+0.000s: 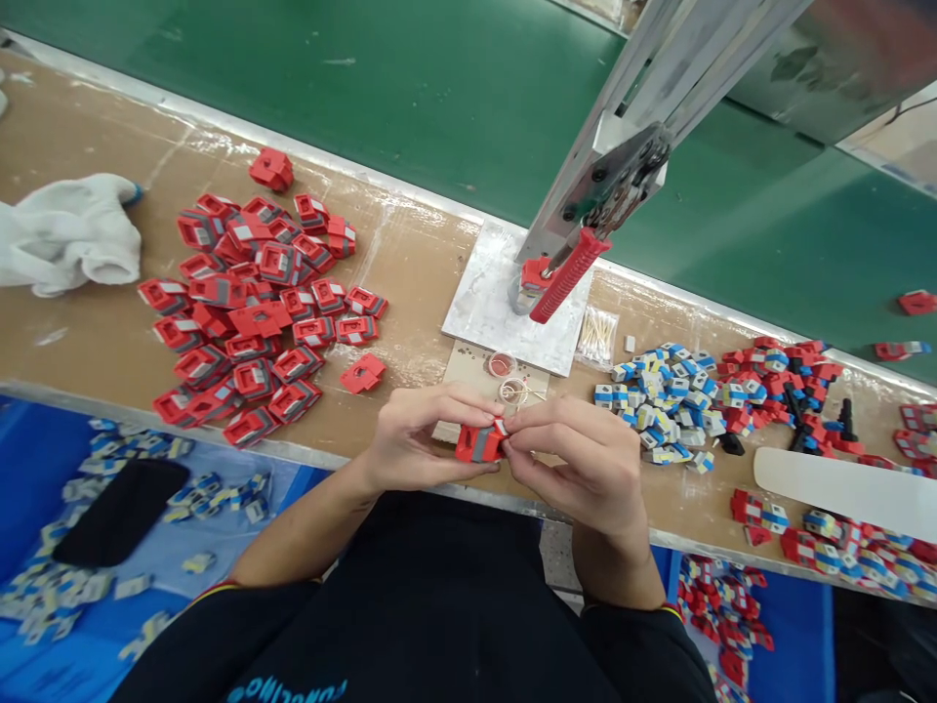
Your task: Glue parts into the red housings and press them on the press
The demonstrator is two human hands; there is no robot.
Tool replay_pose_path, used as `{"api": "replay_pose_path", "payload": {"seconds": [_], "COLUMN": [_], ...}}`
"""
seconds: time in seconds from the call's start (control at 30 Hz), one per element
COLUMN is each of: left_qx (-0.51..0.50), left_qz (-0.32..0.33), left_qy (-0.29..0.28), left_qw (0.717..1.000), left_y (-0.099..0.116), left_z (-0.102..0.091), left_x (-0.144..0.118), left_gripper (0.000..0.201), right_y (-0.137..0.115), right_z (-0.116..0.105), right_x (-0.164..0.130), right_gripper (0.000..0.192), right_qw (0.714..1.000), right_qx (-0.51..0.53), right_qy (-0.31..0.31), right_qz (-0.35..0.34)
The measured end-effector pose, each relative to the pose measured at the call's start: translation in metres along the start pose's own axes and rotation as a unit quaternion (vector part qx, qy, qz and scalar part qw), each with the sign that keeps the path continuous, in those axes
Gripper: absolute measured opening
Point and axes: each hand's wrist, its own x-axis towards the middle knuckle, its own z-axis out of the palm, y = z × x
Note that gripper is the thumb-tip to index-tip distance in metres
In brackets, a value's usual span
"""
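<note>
Near the front edge of the bench, my left hand (416, 435) grips a red plastic part (469, 442) with a grey band between thumb and fingers. My right hand (586, 457) is closed at the same part's right end, its thumb and fingertips pinching there; any small piece between them is hidden. Just beyond the hands, two small round dishes sit on a beige sheet (458, 366), one holding something red (501, 365), the other with a thin stick resting in it (513, 391). Behind them stands a lever press (567, 278) on a metal plate (475, 303), with a red piece under it.
Several red-and-grey parts (249, 312) lie heaped at left beside a white glove (73, 234). Cotton swabs (597, 335) and blue-and-white pieces (670, 400) lie at right, near mixed assembled parts (780, 376). Blue bins (285, 488) stand below the bench; a green belt (366, 88) runs behind.
</note>
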Motion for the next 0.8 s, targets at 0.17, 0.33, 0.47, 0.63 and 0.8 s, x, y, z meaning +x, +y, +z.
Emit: {"api": "replay_pose_path", "payload": {"seconds": [0.17, 0.33, 0.47, 0.63, 0.8], "left_qx": [-0.012, -0.058, -0.082, -0.090, -0.091], "left_qz": [-0.013, -0.034, -0.052, -0.062, -0.064], "left_qy": [-0.001, 0.004, -0.005, -0.007, -0.011], "left_qw": [1.000, 0.998, 0.995, 0.994, 0.994], "left_y": [0.0005, -0.0032, -0.0044, -0.0032, -0.0005], "left_z": [-0.0008, -0.0016, -0.0018, -0.0009, -0.0019], "left_x": [-0.0005, -0.0041, -0.0057, -0.0046, -0.0026], "left_gripper": [0.041, 0.046, 0.050, 0.049, 0.050], "right_y": [0.0004, 0.0060, 0.0071, 0.0027, -0.0013], "right_z": [0.0031, 0.0008, -0.0041, -0.0064, -0.0050], "right_x": [-0.0006, -0.0036, -0.0035, -0.0001, 0.0004], "right_gripper": [0.019, 0.015, 0.011, 0.014, 0.019], "right_qw": [1.000, 0.999, 0.998, 0.999, 0.998], "right_qx": [0.019, 0.046, 0.042, 0.007, -0.008], "right_qy": [0.007, -0.014, -0.036, -0.050, -0.053], "right_qz": [0.007, -0.003, -0.014, -0.007, 0.027]}}
